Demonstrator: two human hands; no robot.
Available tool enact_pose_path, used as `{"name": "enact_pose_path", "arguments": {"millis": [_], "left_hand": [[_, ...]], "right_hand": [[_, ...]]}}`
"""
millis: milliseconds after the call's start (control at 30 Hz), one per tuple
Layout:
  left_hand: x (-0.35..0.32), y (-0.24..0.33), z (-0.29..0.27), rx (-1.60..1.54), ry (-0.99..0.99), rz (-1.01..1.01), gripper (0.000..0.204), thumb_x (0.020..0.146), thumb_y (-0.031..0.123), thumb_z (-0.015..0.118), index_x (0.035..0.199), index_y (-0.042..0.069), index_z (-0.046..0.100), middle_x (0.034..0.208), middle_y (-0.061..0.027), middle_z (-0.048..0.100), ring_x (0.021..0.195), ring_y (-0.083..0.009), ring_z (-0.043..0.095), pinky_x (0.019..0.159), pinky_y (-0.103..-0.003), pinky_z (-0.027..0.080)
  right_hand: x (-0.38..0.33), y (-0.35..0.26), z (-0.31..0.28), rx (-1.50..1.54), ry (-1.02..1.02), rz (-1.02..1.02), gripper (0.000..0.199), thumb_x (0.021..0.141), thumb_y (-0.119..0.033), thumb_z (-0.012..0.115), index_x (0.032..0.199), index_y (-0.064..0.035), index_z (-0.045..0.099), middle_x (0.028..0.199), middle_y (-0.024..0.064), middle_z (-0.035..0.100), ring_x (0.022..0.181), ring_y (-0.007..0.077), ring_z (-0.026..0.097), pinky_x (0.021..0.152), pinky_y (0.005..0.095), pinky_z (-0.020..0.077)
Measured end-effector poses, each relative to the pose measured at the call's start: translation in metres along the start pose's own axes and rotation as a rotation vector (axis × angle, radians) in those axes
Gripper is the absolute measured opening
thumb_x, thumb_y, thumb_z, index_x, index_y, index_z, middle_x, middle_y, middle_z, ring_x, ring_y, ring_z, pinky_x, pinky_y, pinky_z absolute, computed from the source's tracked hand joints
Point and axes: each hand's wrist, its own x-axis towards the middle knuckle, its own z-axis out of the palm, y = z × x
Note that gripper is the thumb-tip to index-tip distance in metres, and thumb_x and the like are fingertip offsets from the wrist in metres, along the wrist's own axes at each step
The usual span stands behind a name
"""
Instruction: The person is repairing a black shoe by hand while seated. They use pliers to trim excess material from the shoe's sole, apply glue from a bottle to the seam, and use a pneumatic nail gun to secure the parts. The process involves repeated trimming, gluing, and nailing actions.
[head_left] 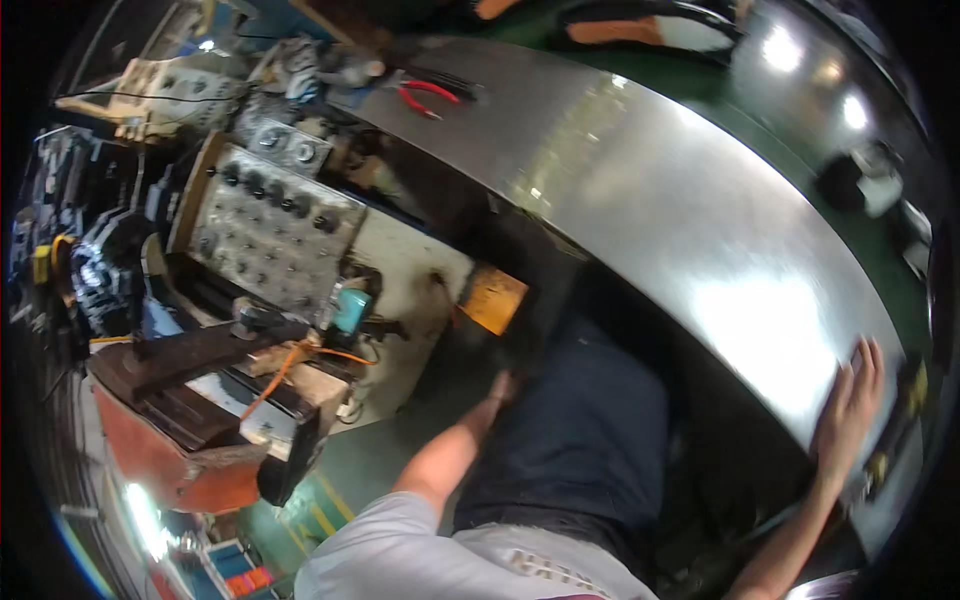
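My right hand [852,400] lies on the right end of a shiny metal tabletop [640,200], its fingers stretched out and nothing in them. Low beside my dark trousers [570,430] is my left hand [503,386]. It is small and blurred in the shadow, so its fingers and anything they hold cannot be made out. Nearest to it is an orange-yellow square piece [493,299] on the side of a machine. Pliers with red handles [428,96] rest at the far left part of the tabletop, well away from both hands.
On the left stands a metal panel [265,225] with rows of knobs. In front of it is a reddish-brown machine part [170,430] with an orange cord [275,380]. Crumpled cloth [295,70] sits at the back left. Green floor [690,85] shows beyond the tabletop.
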Motion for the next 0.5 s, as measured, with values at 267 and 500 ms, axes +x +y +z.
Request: {"name": "enact_pose_path", "arguments": {"millis": [267,500], "left_hand": [[-0.026,0.225,-0.065,-0.601,0.006,0.474,0.022,0.103,0.017,0.054,0.105,0.001,0.069,0.100,-0.0044,0.070,0.089,-0.0094,0.064,0.077,-0.025,0.050],[-0.056,0.336,-0.145,-0.585,0.153,0.992,0.020,0.103,0.015,0.059,0.115,0.000,0.064,0.102,-0.0042,0.070,0.093,-0.0105,0.063,0.086,-0.027,0.050]], "right_hand": [[-0.018,-0.026,-0.008,0.285,0.116,-0.139,0.025,0.095,-0.012,0.062,0.116,0.0025,0.064,0.130,0.0214,0.058,0.125,0.0377,0.054,0.107,0.0438,0.0411],[-0.014,-0.091,-0.002,0.376,0.004,-0.244,0.027,0.096,-0.019,0.064,0.117,-0.0016,0.067,0.132,0.0176,0.059,0.128,0.0358,0.052,0.109,0.0460,0.0403]]}}
